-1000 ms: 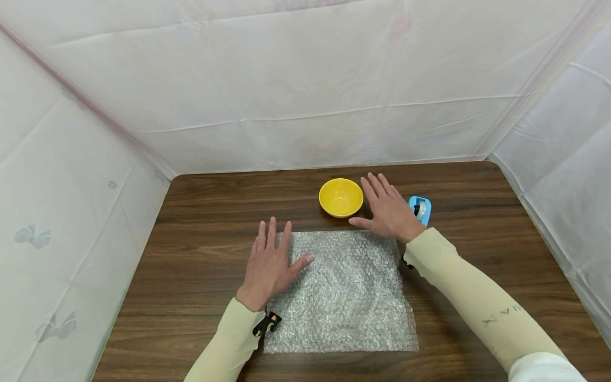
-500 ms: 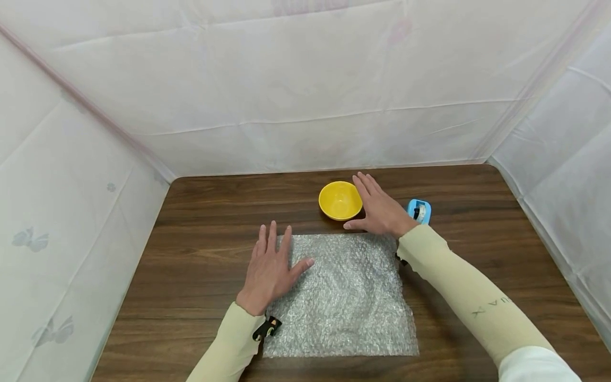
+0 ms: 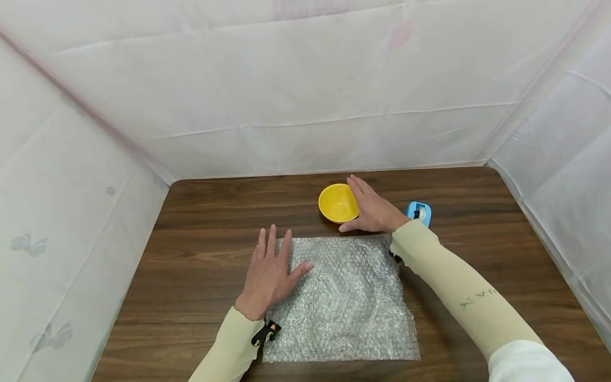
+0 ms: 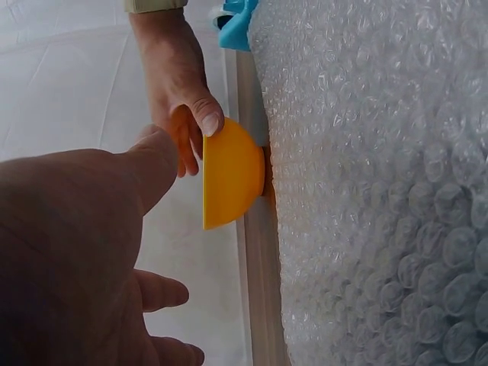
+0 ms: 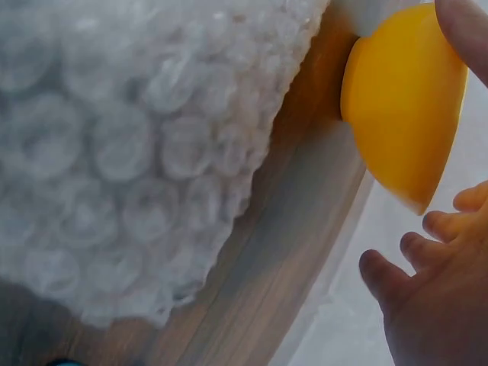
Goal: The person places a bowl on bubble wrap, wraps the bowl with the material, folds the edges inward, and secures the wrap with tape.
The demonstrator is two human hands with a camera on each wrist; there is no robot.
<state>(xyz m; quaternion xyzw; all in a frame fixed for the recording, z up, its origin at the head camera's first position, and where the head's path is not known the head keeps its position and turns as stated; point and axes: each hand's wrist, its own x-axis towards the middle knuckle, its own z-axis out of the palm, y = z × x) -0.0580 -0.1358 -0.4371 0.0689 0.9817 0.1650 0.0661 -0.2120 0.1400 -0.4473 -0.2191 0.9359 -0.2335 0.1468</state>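
Note:
A yellow bowl (image 3: 335,204) stands upright near the back of the table. My right hand (image 3: 377,211) is at its right side, with the thumb in front and the fingers stretched along the far right side. In the right wrist view the fingertips lie just off the bowl (image 5: 408,107); whether the thumb touches it I cannot tell. A sheet of bubble wrap (image 3: 348,305) lies spread in front of the bowl. My left hand (image 3: 268,278), its fingers spread and straight, is over the sheet's left edge; contact with it is unclear.
A small blue tape dispenser (image 3: 426,216) sits right of the bowl, partly behind my right wrist. The dark wooden table (image 3: 191,265) has white sheeting (image 3: 286,106) rising along its back and both sides.
My right hand has moved left, from beside the bowl to its right rim, now covering part of it. The left hand, bubble wrap and bowl hold their places; the view has shifted slightly.

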